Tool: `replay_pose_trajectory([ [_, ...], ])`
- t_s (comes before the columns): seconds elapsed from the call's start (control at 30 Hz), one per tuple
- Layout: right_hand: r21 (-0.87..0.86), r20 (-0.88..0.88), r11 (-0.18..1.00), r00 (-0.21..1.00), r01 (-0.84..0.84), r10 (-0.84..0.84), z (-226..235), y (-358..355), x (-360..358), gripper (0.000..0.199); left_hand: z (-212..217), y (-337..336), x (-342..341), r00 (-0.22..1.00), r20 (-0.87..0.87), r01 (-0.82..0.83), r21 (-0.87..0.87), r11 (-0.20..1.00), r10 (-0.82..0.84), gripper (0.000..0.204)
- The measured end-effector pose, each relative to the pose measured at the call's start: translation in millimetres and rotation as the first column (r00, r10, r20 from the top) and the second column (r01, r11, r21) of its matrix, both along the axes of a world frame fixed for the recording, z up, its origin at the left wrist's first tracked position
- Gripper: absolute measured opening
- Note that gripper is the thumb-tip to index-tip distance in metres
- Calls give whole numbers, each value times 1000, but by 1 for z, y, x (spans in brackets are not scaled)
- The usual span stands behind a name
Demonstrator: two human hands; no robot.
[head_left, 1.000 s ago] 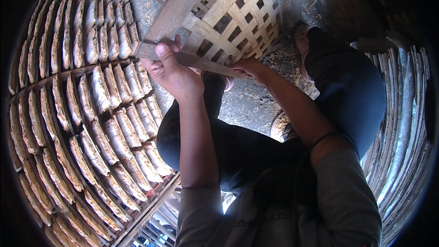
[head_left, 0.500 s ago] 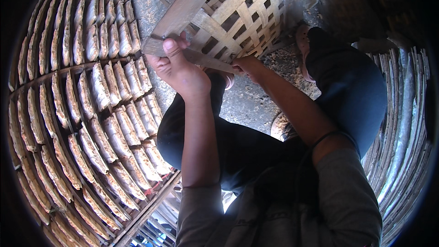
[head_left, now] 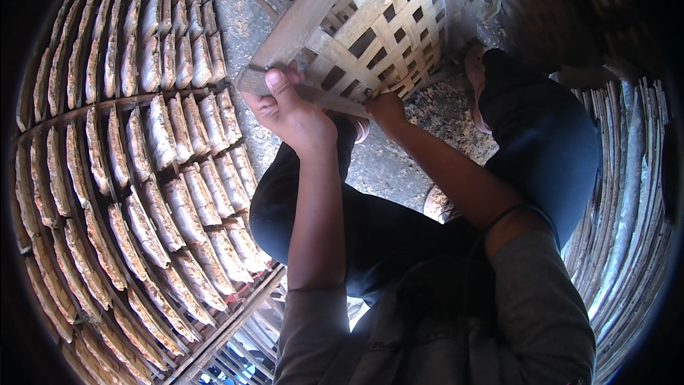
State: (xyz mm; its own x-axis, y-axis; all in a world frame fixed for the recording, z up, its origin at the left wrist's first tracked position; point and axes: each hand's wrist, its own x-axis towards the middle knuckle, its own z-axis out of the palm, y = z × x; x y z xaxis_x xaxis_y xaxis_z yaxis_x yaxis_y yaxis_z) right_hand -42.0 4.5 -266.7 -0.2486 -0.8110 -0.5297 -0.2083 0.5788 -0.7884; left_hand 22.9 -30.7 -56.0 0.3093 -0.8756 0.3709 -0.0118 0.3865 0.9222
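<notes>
Left hand (head_left: 305,122) grips the left corner of a tan, wood-rimmed, woven-bamboo panel (head_left: 389,31); right hand (head_left: 387,111) clasps its lower edge.

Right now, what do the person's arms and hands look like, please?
The left hand and right hand wear no gloves, so the fingers are bare. Grey sleeves end around the elbows, leaving the forearms uncovered. A thin dark cord curves across the right arm near its elbow; I can't tell whether it's worn.
</notes>
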Motion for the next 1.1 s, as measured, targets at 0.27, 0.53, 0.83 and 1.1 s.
replay_pose_trajectory([
  [0.27, 23, -399, 983, 899, -183, 177, -13, 4, 10, 25, -5, 0, 5, 999, -24, -36, 25, 999, 36, 20],
  [0.53, -55, -637, 941, 737, -334, 224, -22, 17, -12, 15, -14, -4, 5, 996, -83, -35, 30, 999, 38, 22],
  [0.83, -354, -151, 932, 988, -81, 29, -48, 36, -48, 20, -22, -13, 2, 994, -99, -53, 23, 998, 55, 19],
  [1.1, 43, 631, 998, 773, 50, -66, -45, 39, -71, 25, -22, -17, -6, 988, -140, -67, -9, 998, 65, 20],
])
